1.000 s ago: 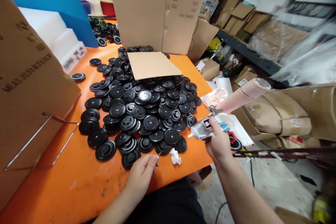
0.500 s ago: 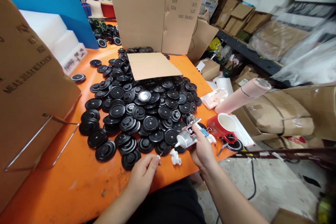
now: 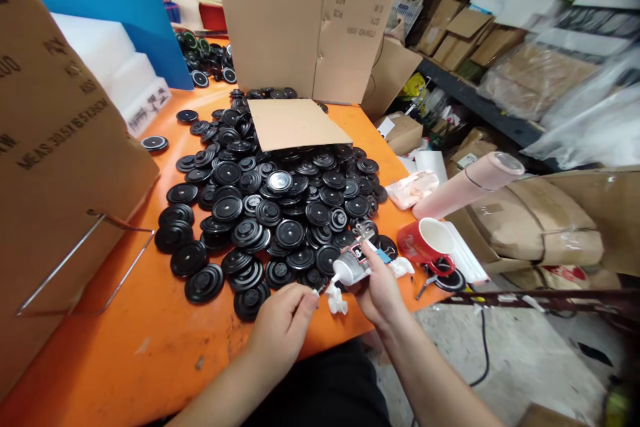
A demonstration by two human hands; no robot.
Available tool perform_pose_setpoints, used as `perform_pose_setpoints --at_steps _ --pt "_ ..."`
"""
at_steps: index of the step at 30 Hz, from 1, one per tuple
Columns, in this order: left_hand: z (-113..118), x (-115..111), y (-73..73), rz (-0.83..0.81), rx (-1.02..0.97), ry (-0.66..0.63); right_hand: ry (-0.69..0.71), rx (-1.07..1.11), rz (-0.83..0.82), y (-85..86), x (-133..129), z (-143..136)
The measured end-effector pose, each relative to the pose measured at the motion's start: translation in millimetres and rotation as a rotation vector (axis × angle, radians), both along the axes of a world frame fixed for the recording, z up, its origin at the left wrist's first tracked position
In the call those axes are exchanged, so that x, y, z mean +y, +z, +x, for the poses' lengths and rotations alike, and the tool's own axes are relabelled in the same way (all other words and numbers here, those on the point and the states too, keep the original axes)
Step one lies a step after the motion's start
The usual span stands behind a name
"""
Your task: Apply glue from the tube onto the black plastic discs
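My right hand (image 3: 379,290) is wrapped around a glue tube (image 3: 353,265) with a clear body and a white nozzle, which points down and left. A binder clip (image 3: 363,232) grips the tube's far end. Between thumb and fingers, my left hand (image 3: 286,320) pinches a small white cap-like piece (image 3: 316,293) with a thin pin; its exact kind is hard to make out. The piece is close to the nozzle, left of it. Just below the nozzle lies a crumpled white tissue (image 3: 337,301). Beyond both hands spreads a pile of black round discs (image 3: 289,233).
A flat cardboard piece (image 3: 297,123) lies on the pile. To the right stand a red mug (image 3: 417,243) and a pink bottle (image 3: 465,185). Cardboard boxes (image 3: 75,167) flank the orange table (image 3: 140,347) at left and back, with a wire frame (image 3: 63,265) at left.
My left hand has moved right and slightly up, bringing the small white piece nearer to the tube's nozzle. The right hand still holds the tube. The view has shifted slightly.
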State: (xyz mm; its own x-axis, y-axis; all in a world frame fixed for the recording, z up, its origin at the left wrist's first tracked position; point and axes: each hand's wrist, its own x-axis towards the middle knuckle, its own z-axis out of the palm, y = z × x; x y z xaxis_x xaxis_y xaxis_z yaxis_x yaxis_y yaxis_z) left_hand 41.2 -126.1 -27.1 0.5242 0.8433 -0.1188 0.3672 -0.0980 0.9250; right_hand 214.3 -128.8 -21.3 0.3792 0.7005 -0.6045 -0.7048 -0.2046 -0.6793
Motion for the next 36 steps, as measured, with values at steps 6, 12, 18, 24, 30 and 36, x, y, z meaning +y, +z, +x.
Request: perform_pose_setpoints --at_steps 6,12,18,24,30,36 --pt "5 0 -2.7 0.032 0.041 -0.05 0.043 0.034 0.008 -2.6 -1 -3" --pt "5 2 -1.3 0.054 0.003 -0.032 0.019 -0.038 -0.018 -2.6 -1 -3" --pt "5 2 -1.7 0.074 -0.007 -0.043 0.0 -0.133 0.004 -1.9 -4 -1" --pt "8 -6 -1.8 0.076 0.019 -0.096 -0.047 -0.123 -0.012 -2.9 -13 9" --pt "9 -22 -6.1 0.069 0.11 -0.18 -0.07 -0.19 -0.02 -5.3 -30 22" --pt "13 -24 -13.6 0.078 0.17 -0.195 -0.11 -0.223 -0.048 -13.4 -35 29"
